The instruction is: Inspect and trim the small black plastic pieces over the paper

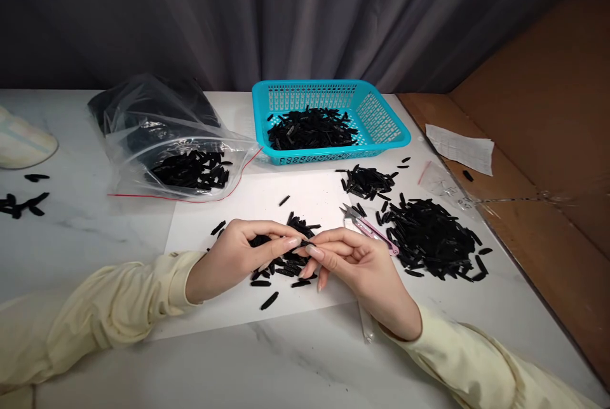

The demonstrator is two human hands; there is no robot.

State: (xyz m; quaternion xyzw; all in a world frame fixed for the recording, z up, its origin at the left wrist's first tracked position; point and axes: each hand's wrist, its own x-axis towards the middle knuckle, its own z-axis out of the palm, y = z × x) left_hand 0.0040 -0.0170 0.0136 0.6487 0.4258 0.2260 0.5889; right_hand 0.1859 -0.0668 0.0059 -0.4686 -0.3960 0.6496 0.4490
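Left hand (229,250) and right hand (376,272) come together above the white sheet (210,307), thumb and forefinger of each pinching one small black piece (305,244) between their tips! It's a tight little grip, and the fingertips hide most of that piece. Slip here, from uneven pressure or a twist, and it could drop among the lookalikes in the loose heap (286,272) right below, on the sheet; good luck telling it apart.

Over at the sheet's right side lie the pink-handled snips (366,226), blades bare and apart, pointing away. A careless sweep of the right wrist could knock them or nick a finger. Right of the sheet spreads the big pile (431,237), close enough for a stray sleeve to scatter; farther out, by the far right corner, sits a smaller pile (366,181).

At the sheet's far left, the clear bag (143,120) slumps with pieces inside; a tug might spill them. Beyond the far edge, the blue basket (333,154) holds more.
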